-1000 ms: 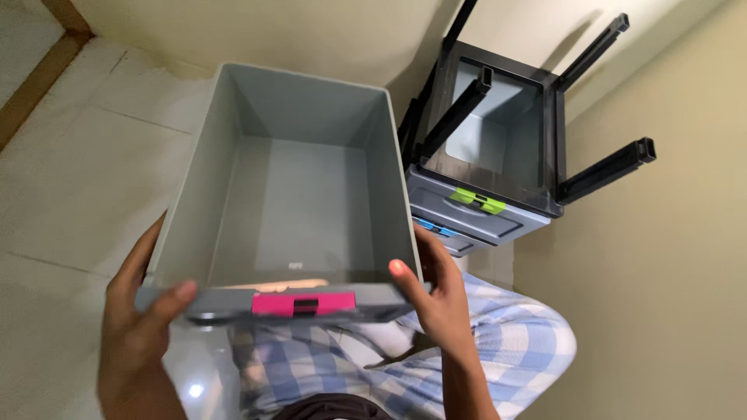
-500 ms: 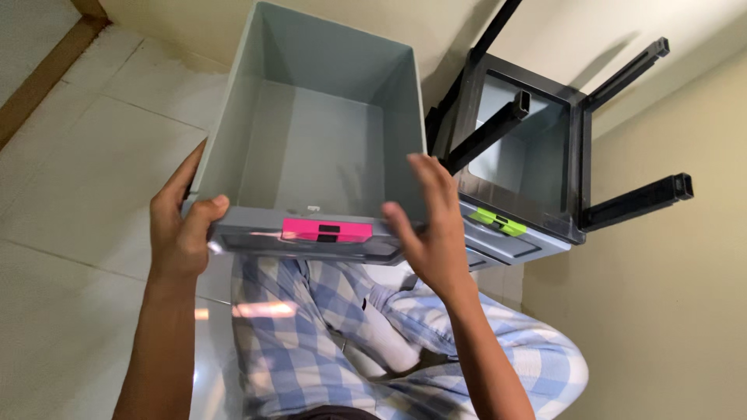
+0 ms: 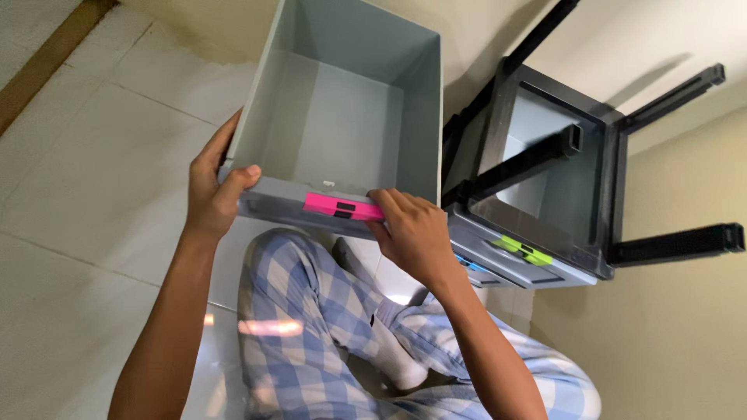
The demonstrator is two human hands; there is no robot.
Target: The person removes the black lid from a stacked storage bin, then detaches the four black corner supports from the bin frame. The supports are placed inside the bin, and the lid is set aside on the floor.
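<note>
Both arms reach up from six o'clock over blue checked trousers (image 3: pixel 311 327). The left hand (image 3: pixel 212 194) clamps the near-left corner of a grey drawer (image 3: pixel 342 124), thumb over the rim. At four o'clock from it, the right hand (image 3: pixel 412 233) curls its fingers around the front edge beside a pink handle (image 3: pixel 342 207) — the drawer looks empty. At three o'clock stands a black frame (image 3: pixel 576 179) holding another drawer, green-handled.

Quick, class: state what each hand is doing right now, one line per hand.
Left hand: closed on the left front corner of the grey drawer.
Right hand: gripping the drawer's front edge beside the pink handle.
</note>
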